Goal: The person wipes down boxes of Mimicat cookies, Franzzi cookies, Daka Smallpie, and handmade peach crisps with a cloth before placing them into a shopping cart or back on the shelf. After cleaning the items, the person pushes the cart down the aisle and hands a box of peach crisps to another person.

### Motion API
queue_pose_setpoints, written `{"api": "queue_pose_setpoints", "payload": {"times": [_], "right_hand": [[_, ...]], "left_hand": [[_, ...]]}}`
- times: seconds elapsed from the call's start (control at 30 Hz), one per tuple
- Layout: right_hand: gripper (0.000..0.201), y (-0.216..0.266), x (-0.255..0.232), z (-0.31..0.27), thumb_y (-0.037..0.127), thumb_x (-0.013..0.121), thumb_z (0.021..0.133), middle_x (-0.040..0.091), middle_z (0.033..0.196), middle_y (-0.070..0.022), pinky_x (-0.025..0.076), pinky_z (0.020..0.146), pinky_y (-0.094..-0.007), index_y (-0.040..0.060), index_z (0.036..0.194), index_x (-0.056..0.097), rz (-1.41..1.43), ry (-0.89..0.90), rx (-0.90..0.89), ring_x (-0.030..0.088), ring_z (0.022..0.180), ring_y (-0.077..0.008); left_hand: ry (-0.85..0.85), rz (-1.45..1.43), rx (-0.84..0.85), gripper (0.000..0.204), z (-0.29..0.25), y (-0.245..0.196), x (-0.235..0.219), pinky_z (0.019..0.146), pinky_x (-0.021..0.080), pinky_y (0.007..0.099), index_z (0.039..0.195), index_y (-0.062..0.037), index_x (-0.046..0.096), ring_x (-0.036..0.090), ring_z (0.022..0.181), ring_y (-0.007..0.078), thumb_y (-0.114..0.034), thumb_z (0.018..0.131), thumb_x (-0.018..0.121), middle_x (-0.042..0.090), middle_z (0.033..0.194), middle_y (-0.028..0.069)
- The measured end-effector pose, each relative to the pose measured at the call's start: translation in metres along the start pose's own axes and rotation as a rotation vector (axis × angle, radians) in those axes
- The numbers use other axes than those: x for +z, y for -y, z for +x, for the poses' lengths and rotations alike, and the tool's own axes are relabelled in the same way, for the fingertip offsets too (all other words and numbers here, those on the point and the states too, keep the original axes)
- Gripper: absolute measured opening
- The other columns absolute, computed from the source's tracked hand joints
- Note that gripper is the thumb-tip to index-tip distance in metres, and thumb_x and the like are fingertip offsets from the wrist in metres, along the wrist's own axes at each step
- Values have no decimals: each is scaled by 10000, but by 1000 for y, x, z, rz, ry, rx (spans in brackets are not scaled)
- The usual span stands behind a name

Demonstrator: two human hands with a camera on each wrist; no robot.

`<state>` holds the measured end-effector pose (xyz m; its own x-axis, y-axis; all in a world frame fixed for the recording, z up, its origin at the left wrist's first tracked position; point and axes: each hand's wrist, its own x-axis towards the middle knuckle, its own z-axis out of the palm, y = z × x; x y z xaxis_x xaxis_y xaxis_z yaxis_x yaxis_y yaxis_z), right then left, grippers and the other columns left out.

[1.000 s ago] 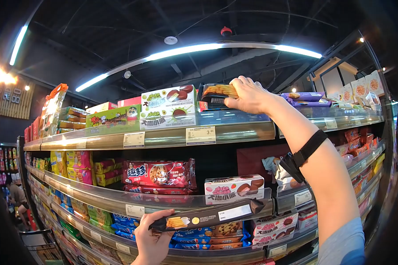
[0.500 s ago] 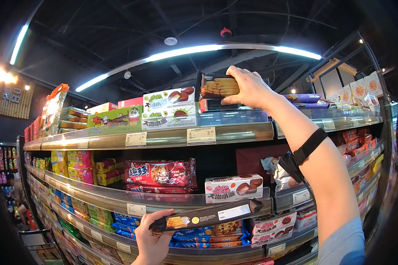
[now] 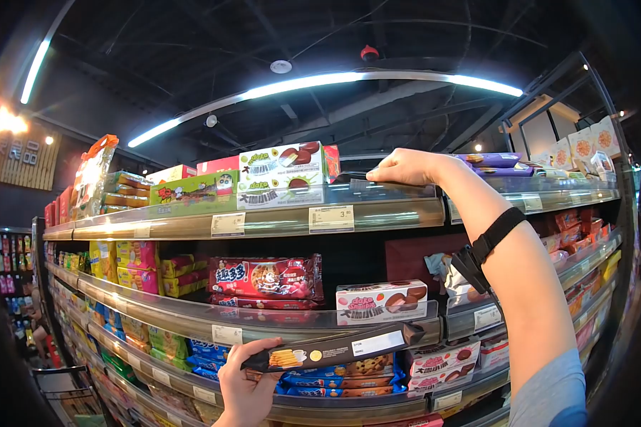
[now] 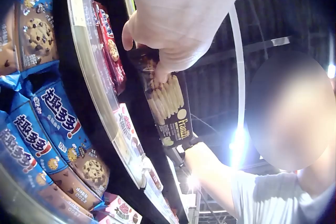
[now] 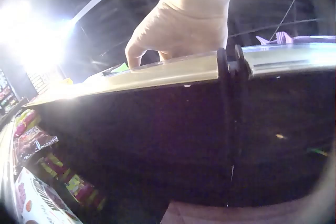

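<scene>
Stocked shelves (image 3: 399,215), black snack pack (image 3: 335,350), one end in left fingers (image 3: 251,348)

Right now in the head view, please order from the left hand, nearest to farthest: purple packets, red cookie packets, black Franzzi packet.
1. Black Franzzi packet: in the left hand
2. Red cookie packets: shelf above
3. Purple packets: top shelf, right

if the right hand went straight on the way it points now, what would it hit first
The right hand points left along the top shelf. A dark, flat shape just ahead seems first, too unclear to name; beyond it, probably the red upright surface beside the white rectangular green-lettered cardboard boxes; depth is uncertain.
</scene>
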<state>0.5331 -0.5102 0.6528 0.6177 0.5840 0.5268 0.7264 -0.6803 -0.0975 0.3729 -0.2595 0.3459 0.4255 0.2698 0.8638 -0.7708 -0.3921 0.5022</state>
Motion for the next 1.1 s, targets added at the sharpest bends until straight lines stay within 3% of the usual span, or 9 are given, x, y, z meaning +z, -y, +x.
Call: {"api": "queue_pose_setpoints", "payload": {"times": [0.1, 0.3, 0.37, 0.5, 0.77, 0.83, 0.93, 1.0, 1.1], "right_hand": [[544, 0, 11, 1, 539, 506, 883, 657, 1045, -101, 406, 930, -344, 81, 1133, 658, 7, -93, -93, 569, 1018, -210], [551, 9, 13, -4, 533, 464, 910, 648, 992, -119, 422, 902, -362, 32, 1020, 667, -78, -111, 24, 584, 960, -249], [467, -1, 16, 0, 438, 498, 929, 627, 951, -112, 440, 862, -352, 4, 982, 660, -81, -491, -559, 590, 920, -240], [370, 3, 20, -12, 327, 540, 927, 613, 980, -136, 455, 831, -333, -5, 1035, 662, -4, -260, -398, 593, 921, -222], [384, 4, 15, -16, 343, 542, 935, 691, 933, -119, 463, 812, -307, -6, 1041, 662, 35, -197, -271, 623, 878, -162], [351, 4, 17, -24, 312, 547, 935, 689, 936, -109, 461, 821, -299, 1, 1051, 660, 153, -454, -418, 620, 873, -149], [346, 40, 29, -85, 308, 609, 894, 663, 976, -85, 474, 815, -312, 32, 1101, 634, 195, -278, -593, 601, 924, -144], [455, 61, 47, -125, 332, 697, 826, 617, 1070, -138, 464, 877, -344, 42, 1159, 591, 174, -16, -680, 599, 994, -229], [590, 45, 69, -139, 348, 692, 794, 570, 1121, -201, 444, 915, -412, -14, 1213, 488, -78, -196, -814, 547, 1078, -360]], "left_hand": [[14, 46, 4, 409, 1, -1, 0, 821, 531, 267, 1121, 56, 532, 618, 979, 155, 201, 739, 548, 620, 1106, 128], [27, 73, 22, 395, 9, 0, 12, 830, 521, 267, 1113, 53, 533, 619, 957, 147, 171, 747, 624, 624, 1090, 123], [18, 12, -3, 389, 11, -1, 17, 838, 512, 265, 1110, 47, 534, 615, 951, 141, 139, 755, 662, 628, 1073, 116], [52, 21, 19, 388, 13, 1, 24, 842, 506, 264, 1113, 44, 533, 611, 950, 136, 112, 761, 681, 630, 1065, 113], [25, 8, 20, 403, 15, -6, 35, 861, 496, 277, 1123, 44, 519, 604, 967, 148, 131, 758, 666, 626, 1075, 114], [35, 8, 4, 411, 16, -13, 34, 869, 492, 278, 1121, 42, 520, 599, 977, 150, 138, 749, 666, 623, 1079, 113], [13, 33, 34, 407, 22, -17, 33, 852, 482, 267, 1118, 31, 531, 591, 973, 137, 123, 749, 677, 627, 1049, 101], [-32, 73, 98, 385, 29, -19, 35, 832, 474, 253, 1115, 23, 540, 588, 948, 127, 89, 766, 689, 625, 1019, 85], [-76, 20, 110, 383, 45, -28, 37, 820, 474, 245, 1118, 20, 542, 586, 927, 131, 75, 770, 693, 612, 1024, 74]]}}
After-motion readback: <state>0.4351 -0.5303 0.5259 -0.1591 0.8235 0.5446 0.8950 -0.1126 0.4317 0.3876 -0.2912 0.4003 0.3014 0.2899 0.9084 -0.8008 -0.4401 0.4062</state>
